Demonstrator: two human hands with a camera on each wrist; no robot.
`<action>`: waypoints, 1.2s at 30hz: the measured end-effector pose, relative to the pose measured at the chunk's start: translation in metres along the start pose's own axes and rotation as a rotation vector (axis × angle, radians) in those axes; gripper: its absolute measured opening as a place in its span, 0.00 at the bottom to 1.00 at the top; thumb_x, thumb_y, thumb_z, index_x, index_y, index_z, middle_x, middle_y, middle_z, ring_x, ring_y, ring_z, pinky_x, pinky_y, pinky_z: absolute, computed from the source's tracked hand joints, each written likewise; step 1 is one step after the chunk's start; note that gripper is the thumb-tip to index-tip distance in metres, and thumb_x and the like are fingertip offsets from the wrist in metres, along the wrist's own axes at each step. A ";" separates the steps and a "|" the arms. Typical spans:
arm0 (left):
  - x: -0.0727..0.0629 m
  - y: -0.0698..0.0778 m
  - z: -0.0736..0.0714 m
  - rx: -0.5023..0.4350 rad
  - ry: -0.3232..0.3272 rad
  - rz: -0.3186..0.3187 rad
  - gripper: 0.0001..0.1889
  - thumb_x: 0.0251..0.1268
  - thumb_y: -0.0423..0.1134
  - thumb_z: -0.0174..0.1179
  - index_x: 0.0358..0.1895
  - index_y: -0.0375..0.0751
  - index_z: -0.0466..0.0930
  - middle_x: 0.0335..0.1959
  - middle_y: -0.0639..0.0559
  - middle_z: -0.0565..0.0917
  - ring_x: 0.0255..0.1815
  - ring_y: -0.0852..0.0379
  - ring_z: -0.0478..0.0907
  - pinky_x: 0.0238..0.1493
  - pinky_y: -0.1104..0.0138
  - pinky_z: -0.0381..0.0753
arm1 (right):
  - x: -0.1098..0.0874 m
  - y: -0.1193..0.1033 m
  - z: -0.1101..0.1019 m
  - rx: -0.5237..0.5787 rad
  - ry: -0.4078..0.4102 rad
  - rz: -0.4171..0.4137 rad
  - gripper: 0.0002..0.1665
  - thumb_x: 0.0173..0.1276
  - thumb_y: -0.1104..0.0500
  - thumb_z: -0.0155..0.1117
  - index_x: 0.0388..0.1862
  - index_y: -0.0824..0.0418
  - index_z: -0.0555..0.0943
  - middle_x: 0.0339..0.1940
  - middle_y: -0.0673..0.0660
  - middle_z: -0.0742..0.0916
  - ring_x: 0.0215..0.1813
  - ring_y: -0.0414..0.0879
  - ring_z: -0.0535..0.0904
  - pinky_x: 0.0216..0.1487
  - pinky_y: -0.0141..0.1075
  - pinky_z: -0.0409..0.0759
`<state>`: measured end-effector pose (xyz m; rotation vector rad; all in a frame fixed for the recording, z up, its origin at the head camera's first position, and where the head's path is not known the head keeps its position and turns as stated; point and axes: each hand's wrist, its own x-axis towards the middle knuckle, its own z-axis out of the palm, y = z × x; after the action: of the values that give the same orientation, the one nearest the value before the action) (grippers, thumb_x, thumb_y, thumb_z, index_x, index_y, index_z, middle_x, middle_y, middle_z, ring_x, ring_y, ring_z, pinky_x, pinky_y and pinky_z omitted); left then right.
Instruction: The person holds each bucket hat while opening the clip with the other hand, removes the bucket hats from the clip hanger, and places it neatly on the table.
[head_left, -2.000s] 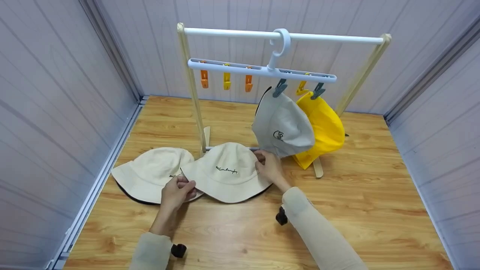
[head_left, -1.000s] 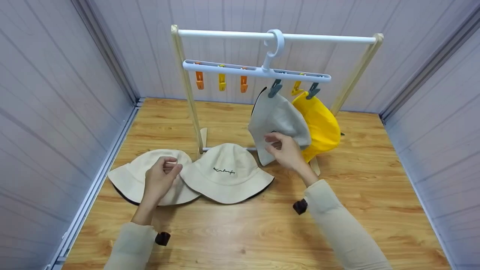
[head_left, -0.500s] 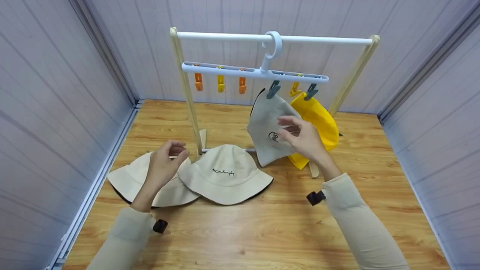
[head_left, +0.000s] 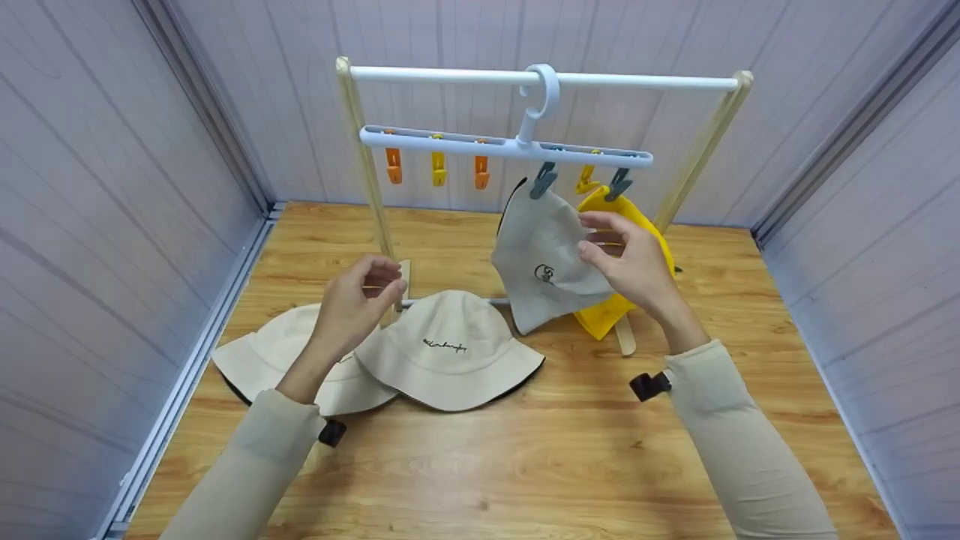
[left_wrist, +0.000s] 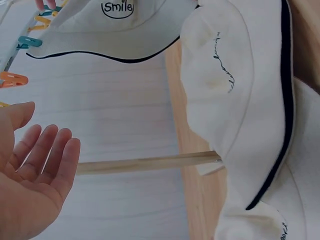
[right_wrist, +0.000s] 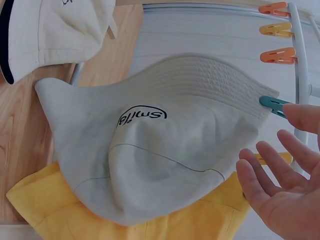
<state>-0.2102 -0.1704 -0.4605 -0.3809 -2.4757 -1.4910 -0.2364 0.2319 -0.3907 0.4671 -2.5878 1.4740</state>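
Note:
My left hand (head_left: 358,306) hovers with loosely bent fingers over a cream bucket hat (head_left: 262,356) on the floor, holding nothing. Overlapping that hat is a second cream bucket hat (head_left: 450,379) with dark script on its front. A grey bucket hat (head_left: 540,240) marked "smile" hangs by its brim from a dark teal clip (right_wrist: 273,104). Behind it, a yellow bucket hat (head_left: 600,324) hangs from another dark clip (head_left: 618,184). My right hand (head_left: 634,262) is raised in front of these two hats. Its fingers are spread and empty, near the teal clip in the right wrist view.
A white clip hanger (head_left: 442,141) hooks over the white rail (head_left: 652,81) of a wooden-sided rack. On its left half hang an orange clip (head_left: 394,169), a yellow clip (head_left: 439,171) and another orange clip (head_left: 481,174). Ribbed panels (head_left: 112,225) enclose the wood-patterned floor (head_left: 480,480).
Both hands have let go of the front cream hat's brim and risen. The right hand moved right and up past the grey hat; the left went up toward the rack's left post.

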 end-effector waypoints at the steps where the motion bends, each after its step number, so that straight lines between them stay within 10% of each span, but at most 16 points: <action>1: 0.002 0.002 0.001 -0.006 -0.005 0.010 0.12 0.75 0.36 0.68 0.56 0.37 0.83 0.47 0.46 0.89 0.49 0.52 0.87 0.54 0.65 0.87 | 0.000 0.000 -0.001 0.004 0.007 -0.004 0.27 0.78 0.57 0.70 0.72 0.63 0.78 0.68 0.61 0.83 0.66 0.56 0.81 0.71 0.52 0.78; 36: 0.072 0.056 0.060 -0.145 -0.063 0.147 0.16 0.73 0.35 0.70 0.59 0.34 0.81 0.55 0.42 0.86 0.56 0.48 0.86 0.64 0.61 0.84 | 0.006 -0.006 -0.016 -0.006 0.042 -0.018 0.30 0.79 0.57 0.68 0.76 0.63 0.74 0.74 0.61 0.79 0.73 0.58 0.75 0.79 0.53 0.69</action>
<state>-0.2624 -0.0843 -0.4188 -0.6306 -2.3352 -1.6244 -0.2407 0.2416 -0.3762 0.4516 -2.5484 1.4538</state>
